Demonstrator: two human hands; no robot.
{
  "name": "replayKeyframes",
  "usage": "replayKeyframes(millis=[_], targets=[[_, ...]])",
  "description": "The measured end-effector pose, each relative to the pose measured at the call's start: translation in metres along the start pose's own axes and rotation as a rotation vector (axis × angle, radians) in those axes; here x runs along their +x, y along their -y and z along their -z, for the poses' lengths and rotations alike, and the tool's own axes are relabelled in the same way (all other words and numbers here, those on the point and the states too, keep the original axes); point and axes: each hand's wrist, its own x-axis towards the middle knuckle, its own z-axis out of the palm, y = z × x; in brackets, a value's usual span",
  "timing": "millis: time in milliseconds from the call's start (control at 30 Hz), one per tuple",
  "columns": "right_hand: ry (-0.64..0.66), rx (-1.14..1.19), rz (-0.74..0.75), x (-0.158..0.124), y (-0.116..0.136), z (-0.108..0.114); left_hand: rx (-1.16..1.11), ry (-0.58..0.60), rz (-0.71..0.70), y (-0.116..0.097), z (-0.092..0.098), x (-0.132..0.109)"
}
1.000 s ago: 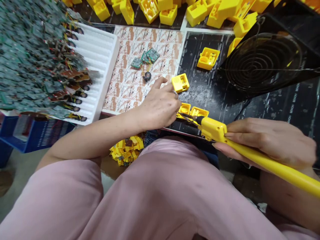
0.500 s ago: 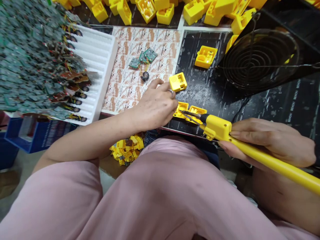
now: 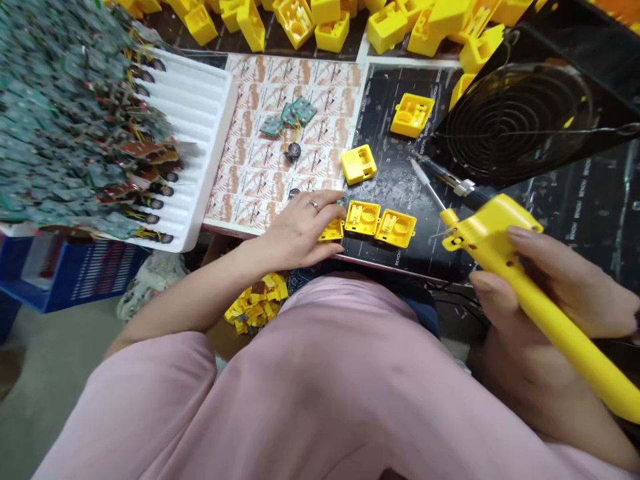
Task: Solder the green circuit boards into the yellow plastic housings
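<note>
My left hand (image 3: 300, 227) rests at the table's near edge, fingers curled over a small yellow plastic piece (image 3: 332, 231). Right beside it lie two open yellow housings (image 3: 381, 223) side by side on the black mat (image 3: 400, 180). A closed yellow housing (image 3: 359, 164) sits a little farther back. My right hand (image 3: 545, 287) grips a long yellow soldering tool (image 3: 520, 280), its thin tip (image 3: 425, 180) pointing up and left over the mat, clear of the housings. Small green circuit boards (image 3: 290, 117) and a round black speaker (image 3: 293, 151) lie on the patterned paper.
A white foam tray (image 3: 200, 113) at left carries heaps of wired circuit boards (image 3: 65, 113). Many yellow housings (image 3: 350, 20) are piled along the back. A black wire fan guard (image 3: 515, 120) stands at right. A blue crate (image 3: 70, 270) and yellow parts (image 3: 255, 300) sit below the table.
My right hand has lifted the soldering tool up and to the right, away from the two open housings. My left hand slid back toward the table edge, uncovering them.
</note>
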Motion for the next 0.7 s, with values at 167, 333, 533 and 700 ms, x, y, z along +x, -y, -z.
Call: replayKeyframes(millis=[167, 333, 533, 700], targets=[[-0.025, -0.083, 0.122, 0.006, -0.007, -0.014, -0.005, -0.103, 0.032, 0.001, 0.009, -0.017], [0.203, -0.058, 0.299, 0.021, -0.004, -0.019, 0.019, 0.270, -0.001, 0.010, 0.110, -0.076], [0.253, -0.022, 0.276, 0.021, -0.010, -0.045, 0.142, 0.112, 0.158, 0.013, 0.081, -0.035], [0.285, -0.024, 0.283, 0.018, -0.009, -0.058, 0.024, -0.035, 0.263, 0.031, -0.005, 0.063]])
